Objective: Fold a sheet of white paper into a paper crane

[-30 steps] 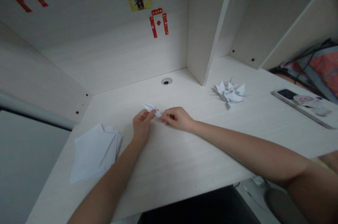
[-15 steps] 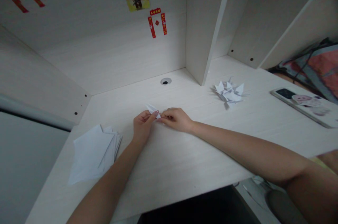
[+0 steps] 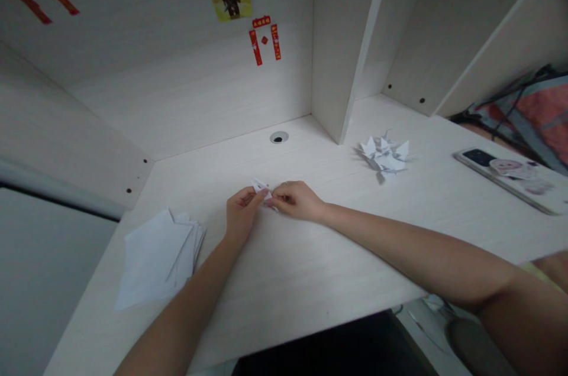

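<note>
A small folded piece of white paper is pinched between my two hands, just above the desk top. My left hand grips it from the left with the thumb across its front. From the right, my right hand has thumb and fingertips closed on its lower right end. The fingers hide part of the folds. A stack of white paper sheets lies by my left forearm. Several folded white paper cranes sit in a cluster farther off to the right.
The pale desk has a round cable hole near the back wall. An upright divider stands between my hands and the cranes' far side. A phone in a decorated case lies at the right, with a red and grey bag behind it.
The folded paper has turned slightly, and its upper point has shifted to the right. My left hand has moved a little to the right; both hands keep their pinch.
</note>
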Demonstrator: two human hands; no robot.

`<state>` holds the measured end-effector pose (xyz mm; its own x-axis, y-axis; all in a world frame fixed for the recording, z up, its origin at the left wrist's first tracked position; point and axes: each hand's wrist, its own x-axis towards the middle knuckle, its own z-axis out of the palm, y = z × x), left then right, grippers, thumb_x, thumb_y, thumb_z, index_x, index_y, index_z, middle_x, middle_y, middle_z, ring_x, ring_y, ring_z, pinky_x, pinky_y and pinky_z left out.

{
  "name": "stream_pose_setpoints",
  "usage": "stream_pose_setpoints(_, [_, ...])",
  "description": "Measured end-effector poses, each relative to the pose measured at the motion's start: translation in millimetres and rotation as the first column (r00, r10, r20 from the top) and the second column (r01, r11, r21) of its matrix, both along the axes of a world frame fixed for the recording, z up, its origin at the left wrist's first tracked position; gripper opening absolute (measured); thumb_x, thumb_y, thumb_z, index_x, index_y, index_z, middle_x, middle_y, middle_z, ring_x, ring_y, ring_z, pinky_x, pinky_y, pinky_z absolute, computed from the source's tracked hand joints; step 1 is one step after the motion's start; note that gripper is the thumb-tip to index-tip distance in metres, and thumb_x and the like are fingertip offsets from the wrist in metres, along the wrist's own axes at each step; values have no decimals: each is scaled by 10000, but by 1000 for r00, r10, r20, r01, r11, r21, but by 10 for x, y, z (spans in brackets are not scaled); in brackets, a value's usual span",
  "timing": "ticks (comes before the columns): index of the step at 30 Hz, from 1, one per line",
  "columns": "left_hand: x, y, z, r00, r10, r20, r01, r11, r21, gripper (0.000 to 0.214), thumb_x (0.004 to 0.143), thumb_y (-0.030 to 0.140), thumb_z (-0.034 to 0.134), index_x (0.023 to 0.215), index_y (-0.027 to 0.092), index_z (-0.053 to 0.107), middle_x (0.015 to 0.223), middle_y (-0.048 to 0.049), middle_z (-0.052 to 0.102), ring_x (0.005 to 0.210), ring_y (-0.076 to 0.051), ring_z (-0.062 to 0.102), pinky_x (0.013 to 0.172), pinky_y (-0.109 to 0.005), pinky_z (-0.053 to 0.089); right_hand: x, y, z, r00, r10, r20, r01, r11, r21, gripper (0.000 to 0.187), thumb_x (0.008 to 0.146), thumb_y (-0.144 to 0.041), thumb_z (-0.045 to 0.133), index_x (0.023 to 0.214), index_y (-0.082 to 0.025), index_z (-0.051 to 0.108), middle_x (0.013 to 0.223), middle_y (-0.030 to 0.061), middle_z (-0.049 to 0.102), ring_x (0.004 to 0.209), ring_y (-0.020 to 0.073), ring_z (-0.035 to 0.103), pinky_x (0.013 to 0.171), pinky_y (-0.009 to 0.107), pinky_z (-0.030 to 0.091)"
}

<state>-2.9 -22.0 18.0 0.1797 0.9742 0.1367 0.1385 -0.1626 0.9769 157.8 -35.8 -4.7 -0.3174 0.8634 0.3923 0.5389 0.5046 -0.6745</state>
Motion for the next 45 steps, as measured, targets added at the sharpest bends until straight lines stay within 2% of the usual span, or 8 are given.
stream_pose_setpoints(11, [8, 18, -10, 997, -56, 58, 59, 997, -45, 138, 719, 263, 650, 646, 147, 666, 644, -8, 670, 584, -105, 573, 634, -221, 466, 7, -7, -2, 999, 39, 36, -40, 999, 33, 289, 883, -359, 487, 716, -186, 647, 592, -1, 578, 565, 103, 492, 551, 219, 292])
stream_pose_setpoints(16, [-10, 47, -41, 999, -7, 48, 9, 999, -48, 146, 704, 291, 666, 686, 148, 691, 689, -19, 695, 638, -123, 605, 675, -235, 469, -1, -5, 7, 1000, 13, 23, -14, 998, 58, 338, 901, -382, 451, 691, -187, 630, 599, 8, 582, 599, 117, 516, 584, 227, 330])
stream_pose_setpoints(19, [-29, 76, -70, 997, 60, 46, -57, 997, -52, 190, 685, 314, 680, 771, 146, 711, 737, -30, 712, 700, -145, 628, 721, -255, 471, -9, 0, -2, 997, -47, -54, 50, 997, 63, 295, 914, -336, 421, 772, -186, 633, 691, 27, 625, 638, 124, 539, 606, 235, 362])
stream_pose_setpoints(22, [-48, 98, -97, 992, 103, 70, -99, 993, -67, 346, 676, 334, 692, 963, 141, 694, 787, -37, 721, 728, -151, 635, 732, -262, 469, -14, 8, -28, 986, -67, -149, 72, 997, 27, 178, 878, -283, 477, 913, -195, 628, 784, 29, 649, 655, 121, 552, 609, 232, 389])
stream_pose_setpoints(25, [-55, 97, -106, 988, 122, 96, -115, 991, -72, 497, 655, 352, 712, 1099, 141, 641, 760, -25, 717, 673, -129, 620, 676, -236, 462, -15, 16, -51, 974, -38, -221, 34, 999, -21, 148, 831, -271, 541, 924, -197, 629, 783, 22, 648, 654, 118, 552, 607, 229, 407])
stream_pose_setpoints(33, [-38, 79, -80, 987, 131, 94, -122, 988, -95, 603, 625, 363, 737, 1167, 136, 597, 620, 22, 670, 593, -100, 584, 628, -209, 443, -11, 15, -38, 962, -8, -271, -13, 997, -73, 163, 828, -298, 545, 909, -184, 629, 759, 18, 637, 632, 112, 531, 583, 226, 397])
stream_pose_setpoints(39, [-42, 53, -46, 991, 120, 53, -117, 991, -69, 709, 663, 364, 705, 1298, 166, 461, 486, 77, 573, 413, -59, 460, 438, -163, 333, -13, 12, -14, 946, -17, -324, 9, 1000, -27, 170, 792, -268, 592, 943, -191, 576, 801, 17, 628, 642, 115, 531, 631, 246, 428])
stream_pose_setpoints(45, [-29, 6, 9, 994, 102, 35, -101, 994, -44, 689, 670, 362, 697, 1290, 175, 459, 446, 92, 536, 361, -45, 386, 397, -161, 269, -12, 1, 11, 954, 69, -291, -74, 997, -6, 179, 803, -230, 566, 979, -201, 583, 891, 38, 640, 688, 122, 549, 667, 261, 441])
